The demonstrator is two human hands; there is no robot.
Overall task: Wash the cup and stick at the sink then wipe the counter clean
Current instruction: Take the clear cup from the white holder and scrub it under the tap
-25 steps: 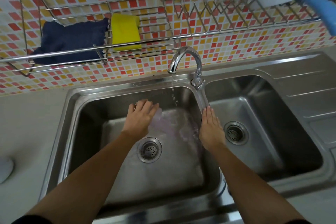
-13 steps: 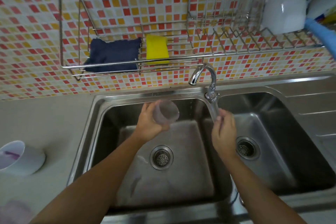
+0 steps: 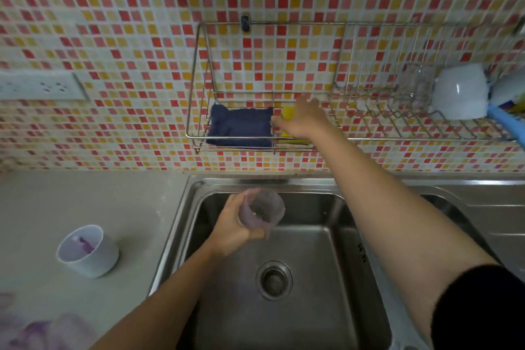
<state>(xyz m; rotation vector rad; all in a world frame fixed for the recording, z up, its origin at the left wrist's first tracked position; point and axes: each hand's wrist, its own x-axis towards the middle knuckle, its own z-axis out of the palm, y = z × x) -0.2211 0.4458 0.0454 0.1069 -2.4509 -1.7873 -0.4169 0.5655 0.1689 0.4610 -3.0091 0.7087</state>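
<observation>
My left hand (image 3: 230, 231) grips a clear, purple-tinted cup (image 3: 261, 209), tilted on its side over the left sink basin (image 3: 312, 236). My right hand (image 3: 302, 119) reaches up into the wire wall rack (image 3: 199, 138), its fingers spread over a yellow sponge (image 3: 288, 112) that it mostly covers. Whether it grips the sponge is unclear. A white cup (image 3: 88, 250) with purple residue and a purplish stick-like thing inside stands on the counter (image 3: 85, 199) to the left of the sink. Purple smears (image 3: 39, 331) mark the counter's near left corner.
A dark blue cloth (image 3: 241, 126) lies in the rack beside the sponge. Further right the rack holds an upturned white mug (image 3: 457, 94) and a blue item (image 3: 508, 122). A wall socket (image 3: 42, 85) sits at the left. My right arm hides the tap.
My right hand has lifted from beside the tap up to the yellow sponge in the rack. My left hand still holds the cup over the basin. The view has tilted upward.
</observation>
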